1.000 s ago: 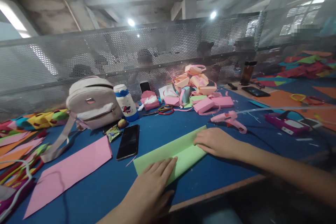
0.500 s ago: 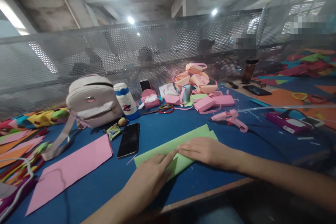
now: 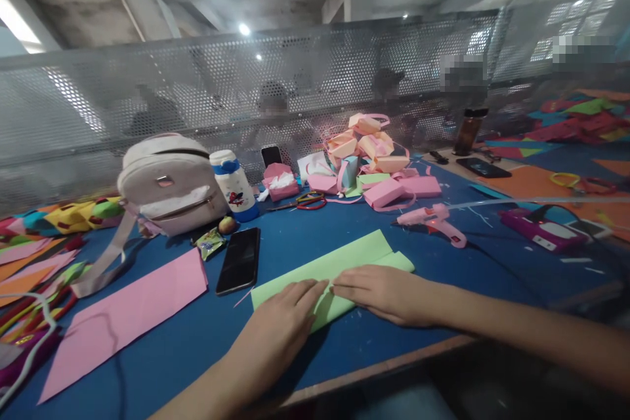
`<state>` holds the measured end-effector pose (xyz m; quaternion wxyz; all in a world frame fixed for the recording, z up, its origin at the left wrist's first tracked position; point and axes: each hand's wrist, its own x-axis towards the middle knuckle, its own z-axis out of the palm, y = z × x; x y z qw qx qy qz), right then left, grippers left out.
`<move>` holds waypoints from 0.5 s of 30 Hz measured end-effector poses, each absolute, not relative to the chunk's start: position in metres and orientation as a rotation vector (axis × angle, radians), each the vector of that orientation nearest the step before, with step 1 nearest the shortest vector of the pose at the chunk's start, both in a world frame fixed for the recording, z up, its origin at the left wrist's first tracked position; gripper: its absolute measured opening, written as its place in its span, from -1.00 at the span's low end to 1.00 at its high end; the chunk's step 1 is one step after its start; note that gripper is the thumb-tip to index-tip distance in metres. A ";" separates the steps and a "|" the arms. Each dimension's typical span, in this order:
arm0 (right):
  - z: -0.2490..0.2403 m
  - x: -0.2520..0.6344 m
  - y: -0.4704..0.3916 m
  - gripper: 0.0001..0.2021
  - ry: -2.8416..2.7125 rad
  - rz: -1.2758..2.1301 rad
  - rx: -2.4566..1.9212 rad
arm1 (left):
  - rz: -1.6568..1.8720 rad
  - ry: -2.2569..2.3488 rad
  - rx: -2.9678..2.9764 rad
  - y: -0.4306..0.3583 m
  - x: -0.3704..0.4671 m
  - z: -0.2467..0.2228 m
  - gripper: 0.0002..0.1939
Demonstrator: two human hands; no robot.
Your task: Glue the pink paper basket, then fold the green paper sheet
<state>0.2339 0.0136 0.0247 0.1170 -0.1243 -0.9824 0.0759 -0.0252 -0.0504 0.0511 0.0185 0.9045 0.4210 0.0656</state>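
A sheet of light green paper (image 3: 319, 262) lies on the blue tabletop in front of me, its near part folded over. My left hand (image 3: 285, 315) presses on the left part of the sheet, fingers stretched and lying on it. Over the right part rests my right hand (image 3: 378, 292), its fingers extended flat towards the left fingertips. The two hands' fingertips are close together near the middle. Pink paper (image 3: 132, 318) lies to the left, and a pink glue gun (image 3: 436, 222) is beyond my right hand.
A black phone (image 3: 239, 260), a wrapped snack (image 3: 210, 243), a bottle (image 3: 233, 187) and a backpack (image 3: 172, 187) stand or lie at the left. Scissors (image 3: 308, 200) and folded paper pieces (image 3: 378, 157) are at the back. A purple device (image 3: 539, 230) sits right.
The near flap of the green paper now shows a raised, rounded right end. Both hands have shifted only slightly on the sheet. The view has moved a little.
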 end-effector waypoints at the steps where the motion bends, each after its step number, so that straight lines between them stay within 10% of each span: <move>1: 0.026 0.233 0.015 -0.54 -2.870 0.214 -0.360 | 0.187 1.311 2.840 -0.051 -0.025 0.050 -0.51; 15: 0.031 0.229 0.032 -0.60 -2.903 0.177 -0.338 | 0.189 1.085 3.271 -0.071 -0.034 0.025 -0.26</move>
